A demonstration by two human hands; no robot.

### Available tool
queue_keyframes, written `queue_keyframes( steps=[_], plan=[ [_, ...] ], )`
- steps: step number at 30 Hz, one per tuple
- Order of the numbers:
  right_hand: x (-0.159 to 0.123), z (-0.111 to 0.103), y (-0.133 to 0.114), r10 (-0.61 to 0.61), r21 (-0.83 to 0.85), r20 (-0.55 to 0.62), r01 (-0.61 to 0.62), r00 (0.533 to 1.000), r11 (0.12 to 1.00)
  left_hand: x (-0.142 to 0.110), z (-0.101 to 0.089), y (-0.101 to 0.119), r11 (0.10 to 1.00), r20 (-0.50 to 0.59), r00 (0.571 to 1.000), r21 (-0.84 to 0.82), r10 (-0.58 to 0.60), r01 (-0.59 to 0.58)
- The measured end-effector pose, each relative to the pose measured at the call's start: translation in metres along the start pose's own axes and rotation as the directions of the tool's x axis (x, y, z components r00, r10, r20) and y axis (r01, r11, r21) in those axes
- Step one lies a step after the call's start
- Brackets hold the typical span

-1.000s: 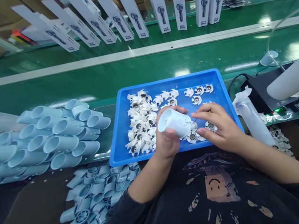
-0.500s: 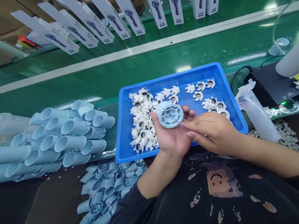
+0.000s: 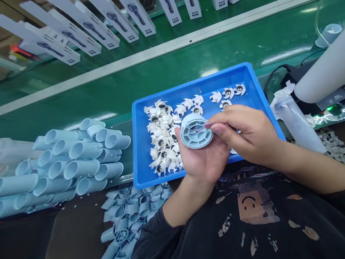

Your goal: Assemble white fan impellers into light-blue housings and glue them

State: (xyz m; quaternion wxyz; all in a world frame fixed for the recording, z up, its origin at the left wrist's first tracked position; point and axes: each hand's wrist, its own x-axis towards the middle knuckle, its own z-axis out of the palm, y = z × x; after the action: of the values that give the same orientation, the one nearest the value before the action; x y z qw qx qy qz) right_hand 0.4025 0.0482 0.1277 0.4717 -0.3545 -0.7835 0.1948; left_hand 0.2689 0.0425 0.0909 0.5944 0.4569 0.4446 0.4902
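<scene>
Item one: left hand [image 3: 203,156], palm up, fingers curled around a pale blue plastic housing [image 3: 196,131], which sits in that palm above the tray with its spoked end facing up. Item two: right hand [image 3: 246,133], thumb and forefinger closed in a pinch on a thin red wire [image 3: 203,128] that runs to the centre of the spoked end. Below both hands lies a blue plastic tray [image 3: 185,86] holding loose white fan impellers [image 3: 161,137], most heaped at its left side. To the left stands a stacked pile of pale blue plastic tubes [image 3: 73,158], with a looser heap of spoked tubes [image 3: 129,213] on the dark surface below. To the right are a clear plastic bag [image 3: 297,126] and a black electronic unit [image 3: 316,75]. Beyond the green conveyor belt [image 3: 150,70], white product boxes [image 3: 166,0] stand in a row.
</scene>
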Motion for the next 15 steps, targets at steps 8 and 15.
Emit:
queue_keyframes(
  steps=[8,15],
  plan=[
    [0.006,0.002,-0.002,-0.007,0.017,-0.021,0.007,1.0,1.0,-0.002,0.002,0.0,0.997,-0.076,0.997,-0.075,0.002,-0.008],
    [-0.014,0.0,0.015,-0.132,-0.029,0.08,0.135,0.988,0.99,0.002,-0.02,0.005,0.997,0.002,0.999,-0.064,0.039,-0.039]
  ],
)
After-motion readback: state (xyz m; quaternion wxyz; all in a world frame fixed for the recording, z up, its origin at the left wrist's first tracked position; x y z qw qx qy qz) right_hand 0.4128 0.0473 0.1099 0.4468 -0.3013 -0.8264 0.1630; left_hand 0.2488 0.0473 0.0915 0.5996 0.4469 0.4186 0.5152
